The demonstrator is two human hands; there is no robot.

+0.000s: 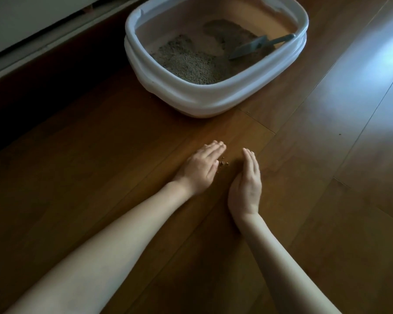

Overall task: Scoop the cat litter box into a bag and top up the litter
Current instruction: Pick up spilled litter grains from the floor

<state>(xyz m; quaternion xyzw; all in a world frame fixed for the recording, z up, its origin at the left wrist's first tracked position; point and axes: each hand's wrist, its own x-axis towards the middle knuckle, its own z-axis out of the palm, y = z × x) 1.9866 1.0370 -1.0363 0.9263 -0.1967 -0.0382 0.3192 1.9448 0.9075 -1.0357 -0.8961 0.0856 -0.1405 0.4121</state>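
1. Head view, edges: wood floor [304,200] fills most of the frame. Pale wall base / door track [32,35] runs along the 10–11 o'clock corner, w/ a dark shadowed strip of floor beside it. Bright window glare on the boards at 2–3 o'clock.
2. Litter box [213,98], white rimmed tub, sits on the floor at 12 o'clock, well apart from both hands. Its near rim faces the person.
3. Inside the box: grey litter [191,64] piled toward the near-left side, bare tan bottom showing toward the far side. Grey scoop [254,47] lies in it at the right, blade down in the litter, handle leaning up on the right rim.
4. Open room: bare boards between box & hands, also wide bare floor to the right (3–5 o'clock) and left (7–9 o'clock).
5. Left hand [200,168]: just left of center, palm down on the floor, fingers straight & together pointing to 1 o'clock. Holds nothing.
6. Right hand [247,184]: just right of center, standing on its edge on the floor, fingers straight, lightly cupped toward the left hand. Holds nothing.
7. Spilled litter grains [223,164]: small cluster on the floor between the two hands, touching or just beside the left hand's fingers; apart from the right hand.
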